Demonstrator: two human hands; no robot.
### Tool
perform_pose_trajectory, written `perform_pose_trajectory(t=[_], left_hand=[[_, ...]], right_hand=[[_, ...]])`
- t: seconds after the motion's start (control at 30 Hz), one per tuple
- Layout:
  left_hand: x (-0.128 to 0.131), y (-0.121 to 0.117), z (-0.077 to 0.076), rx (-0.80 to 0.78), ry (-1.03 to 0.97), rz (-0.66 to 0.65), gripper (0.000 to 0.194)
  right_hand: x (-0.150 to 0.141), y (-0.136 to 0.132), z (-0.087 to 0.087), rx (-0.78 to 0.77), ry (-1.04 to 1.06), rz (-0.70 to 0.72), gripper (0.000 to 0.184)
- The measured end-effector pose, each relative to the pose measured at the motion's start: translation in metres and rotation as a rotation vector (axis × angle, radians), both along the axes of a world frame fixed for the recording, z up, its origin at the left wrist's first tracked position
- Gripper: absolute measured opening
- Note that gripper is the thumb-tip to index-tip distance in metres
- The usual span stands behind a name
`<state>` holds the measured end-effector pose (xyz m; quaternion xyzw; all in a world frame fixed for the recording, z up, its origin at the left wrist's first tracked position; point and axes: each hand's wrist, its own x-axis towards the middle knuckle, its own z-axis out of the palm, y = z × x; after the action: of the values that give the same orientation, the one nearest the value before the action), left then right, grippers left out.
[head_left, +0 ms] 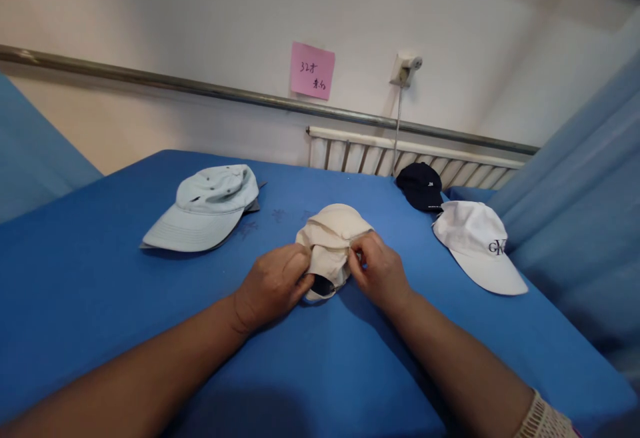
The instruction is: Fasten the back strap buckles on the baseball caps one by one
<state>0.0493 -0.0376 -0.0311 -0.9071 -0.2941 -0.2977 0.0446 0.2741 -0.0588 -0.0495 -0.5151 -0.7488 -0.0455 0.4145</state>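
Observation:
A beige baseball cap [333, 241] rests on the blue table cover in the middle of the view, its back opening and strap facing me. My left hand [280, 278] is closed on the cap's left side, close to the opening. On the opposite side, the fingers of my right hand [377, 268] pinch the fabric. Folds run across the crown between both hands. The dark inside of the cap shows through the back opening. The far side of the cap is hidden.
On the left lies a pale blue cap [210, 198] with something dark behind it. A white cap [475, 238] and a navy cap [423, 185] sit at the right. Behind are a radiator [350, 151], metal rail [200, 85] and plugged socket [403, 71]. Blue curtains [580, 205] flank the table.

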Motion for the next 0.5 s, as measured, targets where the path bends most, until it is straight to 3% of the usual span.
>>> perform_pose_trajectory(t=[0.23,0.5], left_hand=[[0.005,-0.009,0.006,0.191,0.114,-0.197,0.021],[0.009,-0.015,0.011,0.158,0.075,-0.321,0.019]], right_hand=[[0.005,0.000,0.005,-0.007,0.370,-0.018,0.009],[-0.001,-0.004,0.003,0.004,0.423,0.131,0.010]])
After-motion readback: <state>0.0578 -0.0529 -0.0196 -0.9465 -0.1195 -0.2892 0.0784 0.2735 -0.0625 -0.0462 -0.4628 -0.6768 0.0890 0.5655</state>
